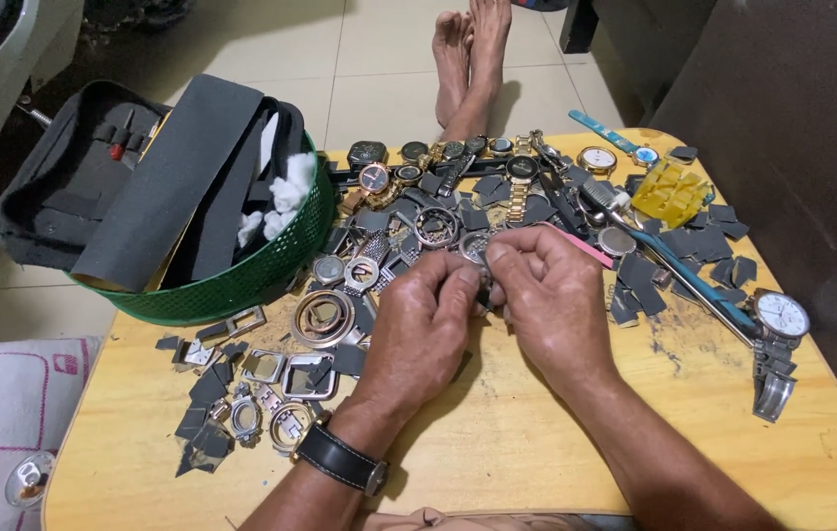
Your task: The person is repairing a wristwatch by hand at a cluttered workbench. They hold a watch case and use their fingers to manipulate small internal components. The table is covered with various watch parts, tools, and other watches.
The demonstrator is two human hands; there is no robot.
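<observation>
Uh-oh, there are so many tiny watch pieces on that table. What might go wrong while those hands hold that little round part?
1. The left hand and right hand pinch a small round watch part above the cluttered table; if it slips, it may get lost among the loose pieces.
2. The white-faced watch lies close to the table's right edge; a bump might knock it off.
3. The green basket overhangs the table edge and might tip.

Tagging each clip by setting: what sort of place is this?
Probably a home or informal watch-repair spot, worked from the floor: a low wooden table strewn with watches and bare watch cases, a green basket, and tiled floor.
</observation>
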